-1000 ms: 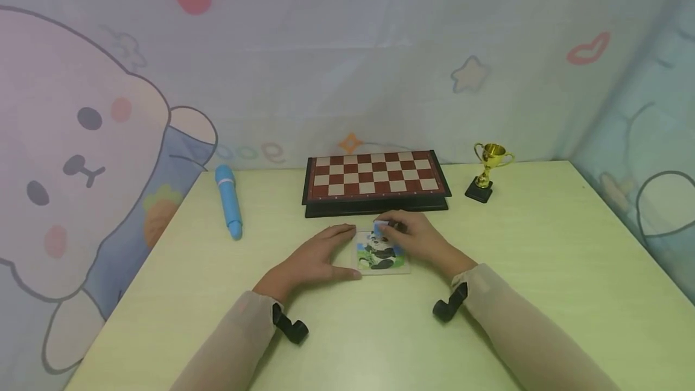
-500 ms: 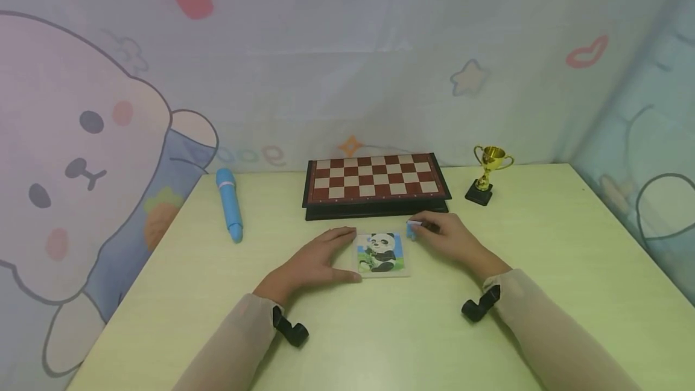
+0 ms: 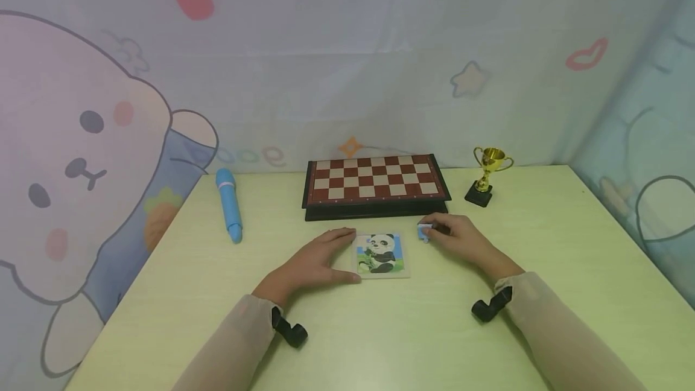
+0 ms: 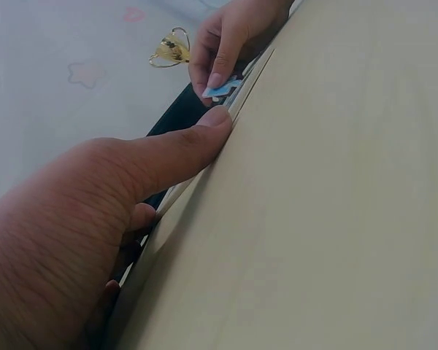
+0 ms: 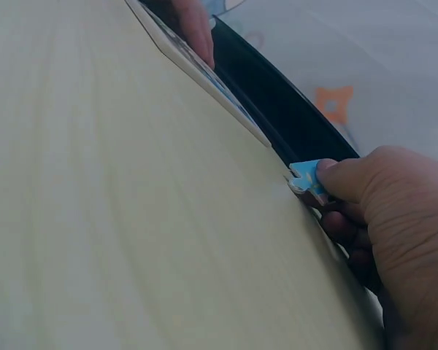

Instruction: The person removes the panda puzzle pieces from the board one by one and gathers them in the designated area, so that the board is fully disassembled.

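A panda jigsaw puzzle [image 3: 382, 253] in a thin pale tray [image 3: 408, 274] lies flat on the table in front of the chessboard. My left hand [image 3: 306, 263] rests at the tray's left side in the head view, thumb stretched along the near corner and fingertips at the far corner. Just right of the tray, my right hand [image 3: 461, 239] pinches a small blue puzzle piece [image 5: 308, 175] between thumb and fingers, low over the table. The left wrist view shows my left thumb [image 4: 177, 156] at the tray edge, with the other fingers mostly hidden behind it.
Behind the puzzle is a red-and-white chessboard [image 3: 374, 178] on a black base. A small gold trophy cup [image 3: 490, 162] stands to its right. At the far left lies a blue toy microphone [image 3: 229, 205]. A printed cloth [image 3: 326, 59] hangs along the table's back edge.
My right hand has moved right, from over the puzzle's top edge to beside the tray, carrying the blue puzzle piece. My left hand has stayed at the tray's left side.
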### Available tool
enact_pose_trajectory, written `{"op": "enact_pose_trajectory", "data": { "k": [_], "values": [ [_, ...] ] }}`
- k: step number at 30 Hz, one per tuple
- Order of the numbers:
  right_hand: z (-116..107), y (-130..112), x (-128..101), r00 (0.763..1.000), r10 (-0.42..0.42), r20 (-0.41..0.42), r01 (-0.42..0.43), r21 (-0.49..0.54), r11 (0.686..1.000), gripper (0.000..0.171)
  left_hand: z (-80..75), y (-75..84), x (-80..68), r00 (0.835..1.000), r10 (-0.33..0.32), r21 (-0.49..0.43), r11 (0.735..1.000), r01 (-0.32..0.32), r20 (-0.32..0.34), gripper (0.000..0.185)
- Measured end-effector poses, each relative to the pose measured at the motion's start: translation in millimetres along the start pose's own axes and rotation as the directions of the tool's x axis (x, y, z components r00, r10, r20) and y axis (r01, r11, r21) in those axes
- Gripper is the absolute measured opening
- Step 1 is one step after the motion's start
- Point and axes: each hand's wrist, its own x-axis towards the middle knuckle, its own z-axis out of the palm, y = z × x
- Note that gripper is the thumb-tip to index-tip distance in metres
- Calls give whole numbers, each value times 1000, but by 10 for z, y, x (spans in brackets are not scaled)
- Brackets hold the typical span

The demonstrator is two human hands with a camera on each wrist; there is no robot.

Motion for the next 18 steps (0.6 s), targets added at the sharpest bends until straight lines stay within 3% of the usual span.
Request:
{"op": "enact_pose_trajectory", "data": {
  "k": [8, 18],
  "values": [
    [52, -19, 21, 999, -36, 17, 37, -74, 997, 17, -11, 16, -2, 1000, 1, 6, 1000, -1, 1, 103],
    [80, -75, 4, 999, -38, 12, 39, -57, 998, 7, -5, 22, -11, 1000, -7, 15, 1000, 7, 0, 102]
  ]
}}
